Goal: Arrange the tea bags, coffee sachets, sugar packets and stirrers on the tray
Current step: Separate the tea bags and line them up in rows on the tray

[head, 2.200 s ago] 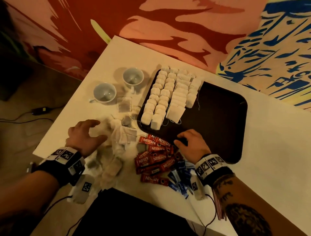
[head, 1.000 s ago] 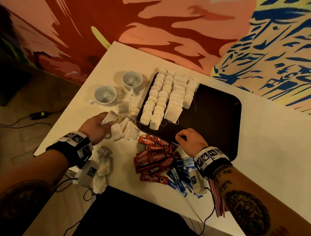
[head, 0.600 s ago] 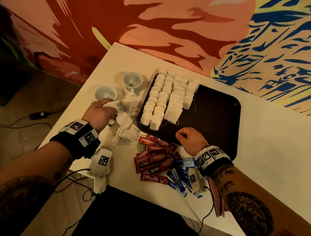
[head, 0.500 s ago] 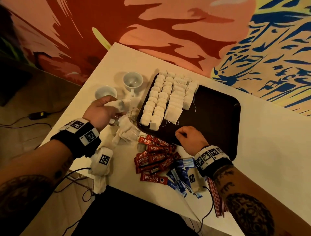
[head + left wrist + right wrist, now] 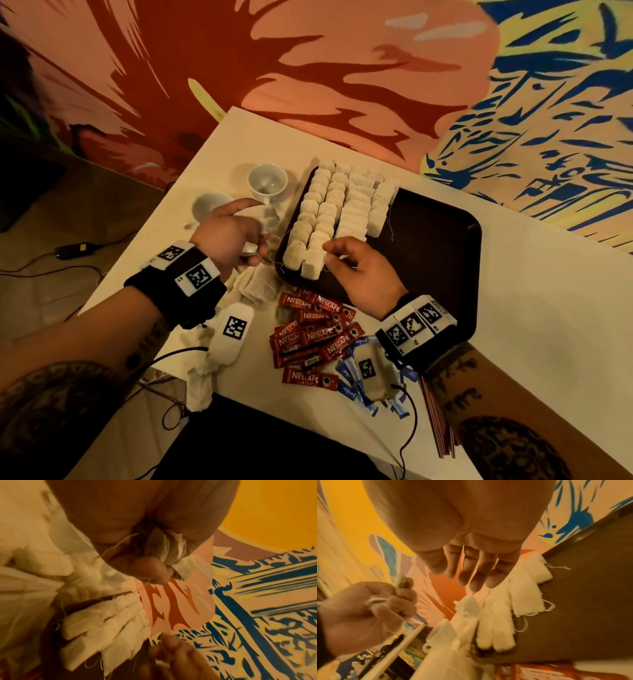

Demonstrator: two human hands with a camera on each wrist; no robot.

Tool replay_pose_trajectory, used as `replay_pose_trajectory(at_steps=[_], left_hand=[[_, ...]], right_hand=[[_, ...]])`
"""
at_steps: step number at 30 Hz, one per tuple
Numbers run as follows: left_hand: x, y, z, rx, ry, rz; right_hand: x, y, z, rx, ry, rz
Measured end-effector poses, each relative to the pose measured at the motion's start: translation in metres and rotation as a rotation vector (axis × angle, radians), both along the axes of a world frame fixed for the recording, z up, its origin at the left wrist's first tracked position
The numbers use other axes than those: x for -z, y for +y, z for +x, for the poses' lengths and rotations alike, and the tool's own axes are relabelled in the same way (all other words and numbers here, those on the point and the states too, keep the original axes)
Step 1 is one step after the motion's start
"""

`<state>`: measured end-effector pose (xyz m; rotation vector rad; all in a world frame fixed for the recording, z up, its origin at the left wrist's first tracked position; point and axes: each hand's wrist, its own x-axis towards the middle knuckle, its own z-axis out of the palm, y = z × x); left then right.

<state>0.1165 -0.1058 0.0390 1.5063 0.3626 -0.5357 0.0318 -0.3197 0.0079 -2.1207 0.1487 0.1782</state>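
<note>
The left hand (image 5: 227, 236) has lifted a clenched bunch of tea bags (image 5: 169, 549) beside the tray (image 5: 442, 240); the right hand (image 5: 356, 270), fingers seemingly released, has risen over it to receive one.

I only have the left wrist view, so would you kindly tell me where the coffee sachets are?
Observer: The sachets lie in a loose pile on the table, off the tray, by its near edge.
Operator: Thank you. And the sugar packets?
Observer: The sugar packets are also on the table, just nearer than the sachets and partly hidden by the right wrist.
Operator: Is the right hand holding anything?
Observer: No. The right hand hovers over the near end of the tea bag rows, and the right wrist view shows its fingers relaxed and empty.
</note>
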Motion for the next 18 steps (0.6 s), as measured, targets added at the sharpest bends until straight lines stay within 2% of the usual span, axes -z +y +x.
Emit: replay_pose_trajectory(at_steps=[4,8,13,16,18], left_hand=[[-0.011,-0.030,-0.007,0.150,-0.021,0.007],[-0.015,-0.052,-0.012,0.284,-0.050,-0.016],[-0.006,-0.066,-0.012,0.239,-0.032,-0.171],[-0.001,-0.075,-0.013,0.189,-0.087,-0.139],[0.000,-0.083,-0.014,0.139,-0.117,-0.112]], right_hand=[[-0.023,0.014,0.013,0.013,-0.064,0.164],[-0.026,0.015,0.021,0.142,-0.140,0.151],[-0.026,-0.001,0.020,0.376,-0.107,0.277],[-0.024,-0.008,0.015,0.448,-0.054,0.378],[-0.019,-0.012,0.011,0.419,0.003,0.384]])
